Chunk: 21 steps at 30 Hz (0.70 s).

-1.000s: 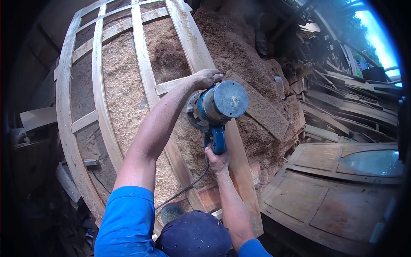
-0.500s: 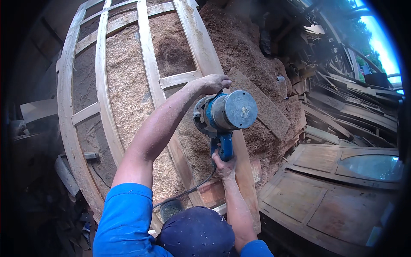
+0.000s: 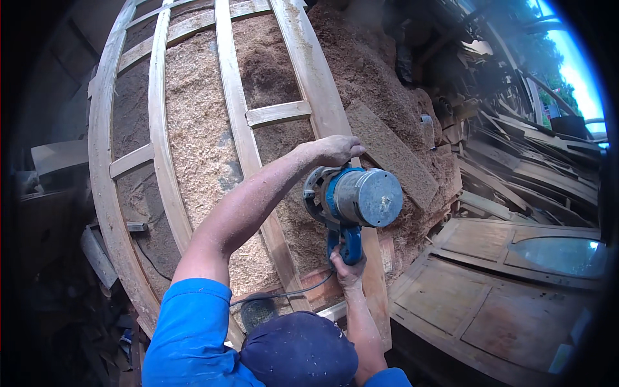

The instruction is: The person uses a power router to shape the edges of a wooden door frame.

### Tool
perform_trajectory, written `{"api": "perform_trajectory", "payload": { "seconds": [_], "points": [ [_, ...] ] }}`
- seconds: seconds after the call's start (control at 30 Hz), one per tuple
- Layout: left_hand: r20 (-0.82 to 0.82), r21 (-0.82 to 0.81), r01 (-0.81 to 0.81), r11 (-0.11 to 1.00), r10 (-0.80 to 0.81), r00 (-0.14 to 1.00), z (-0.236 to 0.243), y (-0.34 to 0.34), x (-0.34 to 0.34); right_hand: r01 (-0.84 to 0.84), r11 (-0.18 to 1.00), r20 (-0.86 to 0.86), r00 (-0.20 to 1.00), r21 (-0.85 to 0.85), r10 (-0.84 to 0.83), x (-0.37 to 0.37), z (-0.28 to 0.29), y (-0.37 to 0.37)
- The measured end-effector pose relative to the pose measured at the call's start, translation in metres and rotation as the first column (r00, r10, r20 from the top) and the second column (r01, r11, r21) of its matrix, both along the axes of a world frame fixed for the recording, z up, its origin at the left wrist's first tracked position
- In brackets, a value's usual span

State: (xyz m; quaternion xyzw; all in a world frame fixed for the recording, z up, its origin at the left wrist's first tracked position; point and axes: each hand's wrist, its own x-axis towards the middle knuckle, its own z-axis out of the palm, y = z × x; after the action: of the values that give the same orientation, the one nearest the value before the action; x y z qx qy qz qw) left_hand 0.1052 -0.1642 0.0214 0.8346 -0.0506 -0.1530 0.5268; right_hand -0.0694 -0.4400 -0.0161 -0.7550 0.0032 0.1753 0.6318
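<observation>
**Router held against the wooden frame**

From my remote seat, the biggest thing I see is the wooden frame (image 3: 161, 161), a tall arched lattice of pale rails and short crosspieces, lying over a heap of sawdust (image 3: 200, 148) that shows through every gap. I judge it rests there so its face lies open to the tool from above. To the right, dark wooden panels (image 3: 496, 309) lie flat, with scrap boards (image 3: 522, 174) piled beyond them.

Next down in size is the power router (image 3: 351, 200), blue with a grey round motor cap, sitting on the frame's right-hand rail about halfway up. Its cord (image 3: 284, 293) trails down and left. It seems steadied from two sides, probably so that it tracks the rail.

The left hand (image 3: 336, 149) is curled over the top of the router's base, fingers bent down around it, touching the rail's edge. The right hand (image 3: 347, 267) is wrapped closed around the blue handle below the motor.
</observation>
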Motion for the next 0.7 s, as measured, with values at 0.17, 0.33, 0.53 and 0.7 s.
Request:
{"api": "perform_trajectory", "payload": {
  "seconds": [0.17, 0.33, 0.53, 0.7],
  "points": [
    [0.022, -0.01, -0.021, 1.0, 0.021, 1.0, -0.005, -0.004, 0.001, -0.052, 0.997, 0.077, 0.995, -0.053, 0.056, -0.001, -0.006, -0.005],
    [0.017, -0.017, -0.021, 1.0, 0.021, 1.0, -0.006, -0.005, 0.002, -0.029, 0.999, 0.027, 0.999, -0.026, 0.03, -0.004, -0.01, -0.006],
    [0.04, -0.032, -0.029, 0.999, 0.031, 0.999, -0.002, -0.002, -0.002, -0.033, 0.999, 0.034, 0.999, 0.01, 0.033, -0.004, -0.008, -0.001],
    [-0.078, -0.061, -0.06, 0.996, 0.055, 0.995, 0.002, -0.001, 0.002, 0.027, 0.999, 0.0, 1.0, -0.029, -0.027, 0.0, 0.002, 0.005]
  ]
}}
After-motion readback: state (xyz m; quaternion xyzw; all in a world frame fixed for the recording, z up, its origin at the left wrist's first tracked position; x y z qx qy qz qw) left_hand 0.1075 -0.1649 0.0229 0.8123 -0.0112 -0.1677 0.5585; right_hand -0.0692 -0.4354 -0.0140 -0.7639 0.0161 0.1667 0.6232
